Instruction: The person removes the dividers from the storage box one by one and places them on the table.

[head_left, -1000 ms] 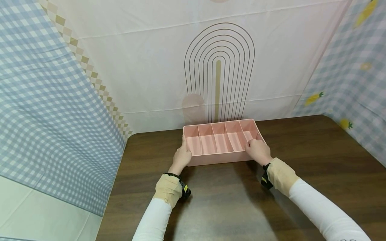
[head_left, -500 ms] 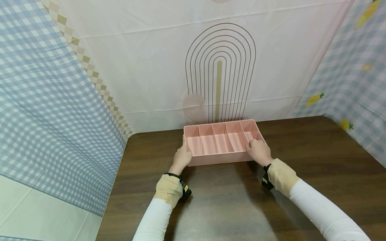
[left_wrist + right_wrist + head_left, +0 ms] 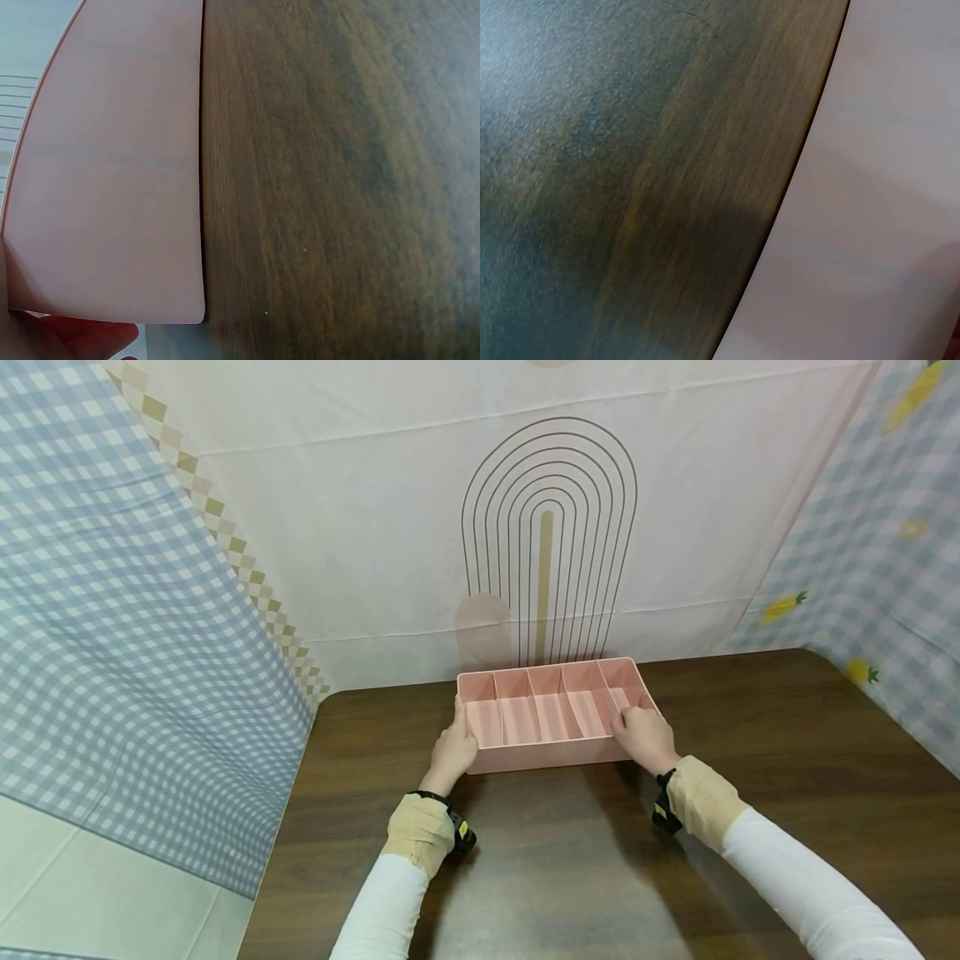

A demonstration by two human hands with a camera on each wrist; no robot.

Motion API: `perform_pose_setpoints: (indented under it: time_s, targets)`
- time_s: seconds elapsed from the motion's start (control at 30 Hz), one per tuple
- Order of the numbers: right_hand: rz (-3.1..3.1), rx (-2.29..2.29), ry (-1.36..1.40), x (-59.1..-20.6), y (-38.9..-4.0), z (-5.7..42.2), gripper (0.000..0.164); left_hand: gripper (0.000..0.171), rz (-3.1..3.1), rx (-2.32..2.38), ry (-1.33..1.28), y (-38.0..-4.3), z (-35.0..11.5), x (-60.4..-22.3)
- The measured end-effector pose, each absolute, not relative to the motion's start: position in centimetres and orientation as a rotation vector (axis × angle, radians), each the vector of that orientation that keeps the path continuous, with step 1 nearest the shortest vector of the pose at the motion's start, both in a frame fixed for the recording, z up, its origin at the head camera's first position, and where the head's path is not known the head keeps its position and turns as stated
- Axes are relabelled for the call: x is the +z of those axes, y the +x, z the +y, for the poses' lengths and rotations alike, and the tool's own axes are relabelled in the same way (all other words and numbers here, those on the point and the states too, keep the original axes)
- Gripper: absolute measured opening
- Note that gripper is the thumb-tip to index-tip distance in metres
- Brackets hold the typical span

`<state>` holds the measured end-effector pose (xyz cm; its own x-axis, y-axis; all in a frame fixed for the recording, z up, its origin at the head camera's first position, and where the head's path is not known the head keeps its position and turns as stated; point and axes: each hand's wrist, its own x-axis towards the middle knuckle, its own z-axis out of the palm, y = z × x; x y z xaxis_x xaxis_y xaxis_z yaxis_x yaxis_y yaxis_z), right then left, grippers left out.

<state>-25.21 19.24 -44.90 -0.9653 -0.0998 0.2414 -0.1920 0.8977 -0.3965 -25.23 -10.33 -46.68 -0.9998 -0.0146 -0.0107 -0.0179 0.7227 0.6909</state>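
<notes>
Flat on a brown wood-grain table [image 3: 555, 860], near its far edge, a long pink tray [image 3: 547, 755], lying between the left hand [image 3: 454, 747] and the right hand [image 3: 645, 737], with thin dividers [image 3: 598, 685] splitting the inside into side-by-side compartments. By the left hand, the tray's near-left corner — touched closely, with index finger laid nearly straight along the outside of the end wall. In the left wrist view, reddish fingers [image 3: 90, 336] just past that same wall. Cannot tell its full degree of closing. By the right hand, the near-right corner — gripped there, with fingers curled over the near wall and down inside, knuckles uppermost, fingertips out of sight. Behind each hand, a beige wrist wrap [image 3: 418, 831] and a black wrist camera [image 3: 461, 837]; then white sleeves [image 3: 810, 877], slanting inward from the lower edge of the head view, right forearm at a wider angle than the left. Ahead of both hands, beyond the tray, a white cloth [image 3: 375, 543] printed with nested arches [image 3: 545, 518]. Well off to the left hand's left, a blue gingham cloth [image 3: 150, 635]; far to the right hand's right, a paler checked cloth [image 3: 892, 602] with yellow prints [image 3: 780, 608].
</notes>
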Motion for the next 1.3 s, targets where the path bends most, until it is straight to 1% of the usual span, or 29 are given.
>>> perform_pose_setpoints:
  time_s: [1.3]
  targets:
    - [-2.704,0.682,0.21,-45.3,-24.83,19.27,0.034,0.063,2.914,1.169,-0.032,-25.19,-10.34,-46.74]
